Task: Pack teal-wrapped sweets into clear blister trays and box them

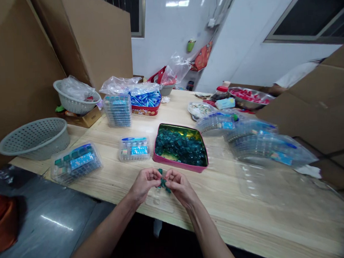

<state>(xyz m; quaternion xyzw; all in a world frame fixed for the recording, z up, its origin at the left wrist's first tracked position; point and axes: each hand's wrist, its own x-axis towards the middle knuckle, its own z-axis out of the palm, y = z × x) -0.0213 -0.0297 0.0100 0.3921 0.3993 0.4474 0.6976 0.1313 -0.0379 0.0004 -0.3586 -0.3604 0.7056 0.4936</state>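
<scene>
My left hand [144, 185] and my right hand [180, 188] meet above the front of a pale wooden table [238, 202]. Between my fingers they pinch a small cluster of teal pieces [163, 183], partly hidden by my fingers. Under my hands lies a transparent plastic tray [160, 202]. Just beyond them stands a pink-rimmed tin [173, 162] heaped with similar teal pieces [180, 145]. A small transparent box [134, 149] with blue-labelled packs sits to the left of the tin.
Another filled transparent box [75, 162] lies at the left, beside a grey perforated basket [34, 139]. Stacked transparent trays [255, 138] spread on the right. Farther back are a red tin of blue items [146, 103] and a metal bowl of red items [250, 97]. Cardboard sheets flank the table.
</scene>
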